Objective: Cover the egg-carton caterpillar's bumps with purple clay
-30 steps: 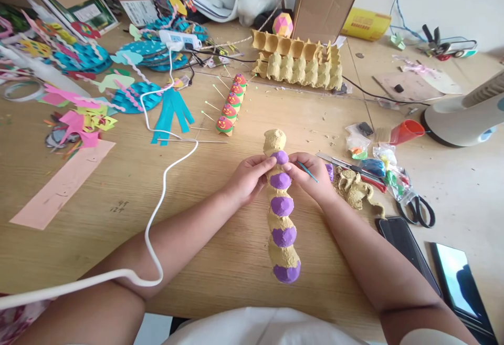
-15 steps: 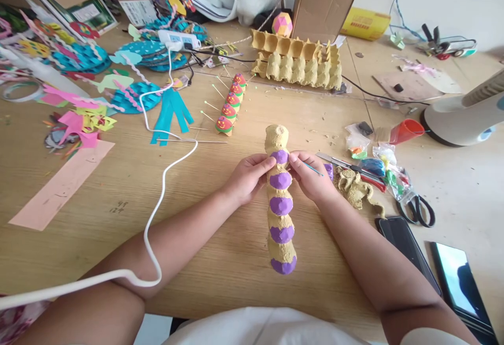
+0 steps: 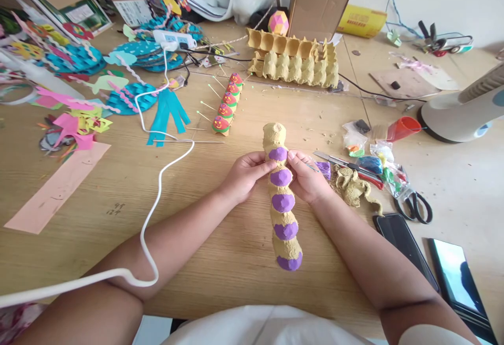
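a long, bumpy, tan pulp egg-carton strip with purple patches [image 3: 277,190] lies between both hands, its long axis running away from the body, near end slightly rightward. the left hand [image 3: 248,177] and right hand [image 3: 309,179] pinch its opposite edges by the farthest patch, equally close; most of its length extends bodyward from the grip. fingers underneath are hidden, a thin blue stick [image 3: 314,167] by the right hand is partly covered, and whether the strip touches the wooden table [image 3: 220,261] is unclear.

Two bare forearms [image 3: 191,221] reaching forward and inward, left hand [image 3: 249,177] and right hand [image 3: 306,177] close to each other, thumbs [image 3: 265,168] turned inward, both gripping, as I see.
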Action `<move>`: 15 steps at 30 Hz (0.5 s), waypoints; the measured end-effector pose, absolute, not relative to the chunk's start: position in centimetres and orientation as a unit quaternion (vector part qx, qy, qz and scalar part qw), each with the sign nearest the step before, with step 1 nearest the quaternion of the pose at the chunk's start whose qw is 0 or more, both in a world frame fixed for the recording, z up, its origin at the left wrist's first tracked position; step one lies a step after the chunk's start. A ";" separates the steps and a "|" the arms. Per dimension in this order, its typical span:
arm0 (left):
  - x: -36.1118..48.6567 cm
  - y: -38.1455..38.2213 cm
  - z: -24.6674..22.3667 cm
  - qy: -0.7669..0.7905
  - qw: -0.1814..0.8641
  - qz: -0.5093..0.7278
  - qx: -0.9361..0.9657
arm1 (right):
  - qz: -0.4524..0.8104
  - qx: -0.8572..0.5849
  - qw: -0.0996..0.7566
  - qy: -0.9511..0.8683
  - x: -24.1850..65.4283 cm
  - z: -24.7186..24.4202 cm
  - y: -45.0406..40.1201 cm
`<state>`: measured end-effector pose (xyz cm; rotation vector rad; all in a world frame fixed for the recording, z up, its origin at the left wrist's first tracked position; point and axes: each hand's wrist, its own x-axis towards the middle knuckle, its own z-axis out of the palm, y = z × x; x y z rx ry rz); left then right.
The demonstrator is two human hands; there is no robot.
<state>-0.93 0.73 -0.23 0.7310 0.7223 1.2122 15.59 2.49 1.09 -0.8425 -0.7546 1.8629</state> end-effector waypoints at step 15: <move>-0.8 0.7 -0.3 0.391 0.660 0.559 0.316 | 0.753 -0.354 0.451 -0.323 15.4 0.8 2.2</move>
